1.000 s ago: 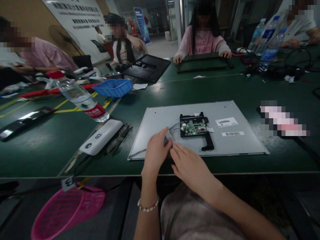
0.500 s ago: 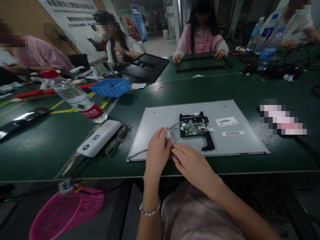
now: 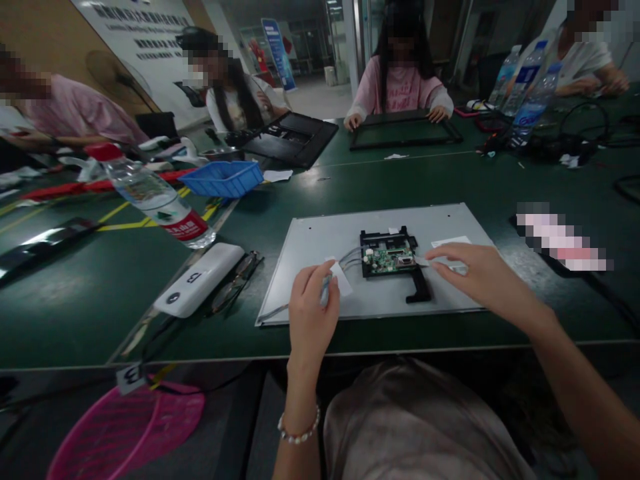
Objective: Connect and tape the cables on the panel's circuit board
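A flat grey display panel (image 3: 280,280) lies on the table in front of me. On it rests a black bracket (image 3: 420,288) carrying a green circuit board (image 3: 390,261). Grey cables (image 3: 353,255) run left from the board, under my left hand (image 3: 314,307). That hand's fingers are curled around the cables, with a white piece of tape (image 3: 343,280) sticking out beside the thumb. At the board's right edge, my right hand (image 3: 483,277) pinches a small white tape tab (image 3: 421,262) between thumb and index finger. It partly covers a white label (image 3: 453,241) on the panel.
Left of the panel lie a white power bank (image 3: 200,280), glasses (image 3: 237,283), a water bottle (image 3: 160,200) and a blue basket (image 3: 223,179). A pixelated phone-like object (image 3: 563,240) lies on the right. Across the table, a person holds a black frame (image 3: 405,142).
My right hand has left the spot beside my left hand and moved right to the board's edge. The white tape by my left hand now stands out more; the left hand has barely moved.
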`<state>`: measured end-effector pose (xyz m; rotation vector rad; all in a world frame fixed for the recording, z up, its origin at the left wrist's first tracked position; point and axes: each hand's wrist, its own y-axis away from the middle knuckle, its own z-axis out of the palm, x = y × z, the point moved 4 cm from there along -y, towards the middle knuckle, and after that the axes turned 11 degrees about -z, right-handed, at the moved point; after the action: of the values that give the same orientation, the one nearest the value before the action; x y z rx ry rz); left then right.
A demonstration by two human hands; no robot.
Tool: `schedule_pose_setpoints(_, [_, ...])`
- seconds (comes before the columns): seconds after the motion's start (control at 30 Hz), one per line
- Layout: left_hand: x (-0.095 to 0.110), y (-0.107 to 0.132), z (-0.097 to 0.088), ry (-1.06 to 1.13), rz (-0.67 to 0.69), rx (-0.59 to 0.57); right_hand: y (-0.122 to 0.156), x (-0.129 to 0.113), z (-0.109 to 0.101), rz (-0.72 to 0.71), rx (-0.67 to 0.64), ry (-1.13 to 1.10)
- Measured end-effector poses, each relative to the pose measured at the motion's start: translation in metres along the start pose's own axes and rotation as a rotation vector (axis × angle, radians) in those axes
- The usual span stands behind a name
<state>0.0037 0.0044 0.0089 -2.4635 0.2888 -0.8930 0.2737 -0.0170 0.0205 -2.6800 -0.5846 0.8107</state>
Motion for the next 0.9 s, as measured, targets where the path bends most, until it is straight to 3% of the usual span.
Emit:
schedule_pose_setpoints(0.1, [0.0, 0.0, 0.002, 0.016, -0.002, -0.055, -0.009, 0.028, -0.014, 0.032, -0.077, -0.035])
schedule_pose_setpoints(0.23, [0.0, 0.001, 0.007, -0.001, 0.032, -0.149, -0.031, 0.052, -0.014, 0.053, -0.236, -0.083])
schedule_pose_setpoints(0.47, [-0.002, 0.001, 0.009, -0.039, 0.016, -0.181, -0.055, 0.055, 0.012, 0.044, -0.42, -0.111])
schedule_pose_setpoints(0.7, [-0.004, 0.003, 0.015, -0.151, 0.036, -0.228, -0.051, 0.057, 0.027, 0.034, -0.406, -0.175])
schedule_pose_setpoints(0.9, [-0.002, 0.003, 0.016, -0.238, 0.045, -0.231, -0.047, 0.074, 0.019, 0.1, -0.345, -0.252])
